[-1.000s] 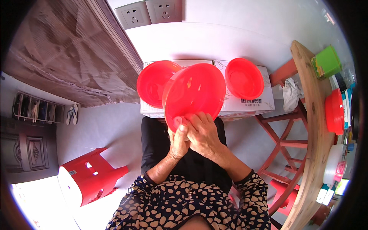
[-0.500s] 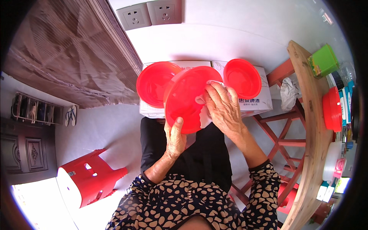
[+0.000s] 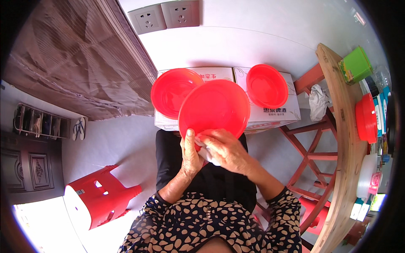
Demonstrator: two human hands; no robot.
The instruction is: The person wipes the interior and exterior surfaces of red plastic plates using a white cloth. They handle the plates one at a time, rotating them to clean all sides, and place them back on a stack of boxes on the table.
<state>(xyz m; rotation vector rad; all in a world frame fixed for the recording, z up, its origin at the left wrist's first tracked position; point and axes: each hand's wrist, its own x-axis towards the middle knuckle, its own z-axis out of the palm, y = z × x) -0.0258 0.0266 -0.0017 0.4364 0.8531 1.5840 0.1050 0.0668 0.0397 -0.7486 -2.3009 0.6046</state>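
Left fingers [image 3: 190,137] hold a bowl [image 3: 214,105] by its edge — right fingers [image 3: 213,143] clutch cloth [image 3: 206,154]; floor [image 3: 122,135] stretches leftward.

Red stool [image 3: 90,195] sits on floor [image 3: 116,143]; flip-flops [image 3: 82,127] beside shoe rack [image 3: 41,121]; grey wall sockets [image 3: 181,14]; green container [image 3: 358,64] at wooden tabletop [image 3: 346,126].

Glossy plastic bowl [image 3: 216,107], matt cloth [image 3: 214,158], smooth cardboard box [image 3: 255,114], wooden tabletop [image 3: 346,130] (visibly grained)

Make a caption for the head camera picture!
Left hand holds a red bowl; right hand holds a white cloth against it.
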